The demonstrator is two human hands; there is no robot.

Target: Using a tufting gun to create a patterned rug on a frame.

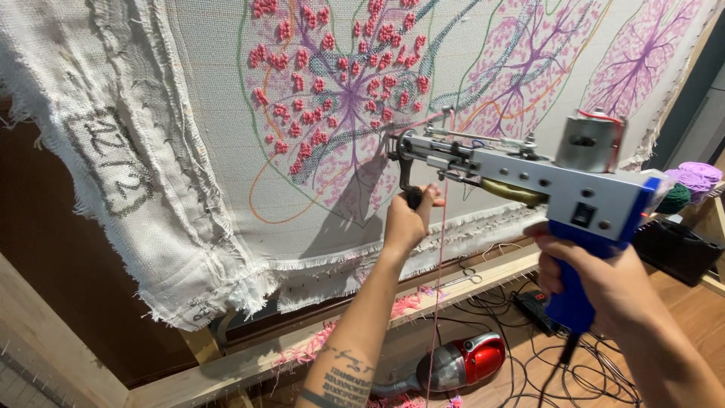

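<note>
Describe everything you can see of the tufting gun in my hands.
The tufting gun is a grey metal body with a blue pistol grip, a silver motor on top and a black front handle. The right hand holds the grip, the left hand the front handle. Pink yarn feeds it; its tip meets the stretched cloth.

Red handheld vacuum (461, 364) on floor at 6 o'clock; black power strip (538, 308), tangled cables (596, 378) at 5; purple yarn (698, 177), green yarn (674, 199) at 3.

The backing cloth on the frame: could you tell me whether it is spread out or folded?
Mostly spread: the backing cloth lies flat across the wooden frame behind the tufting gun, but its frayed left edge hangs bunched and folded over.
</note>
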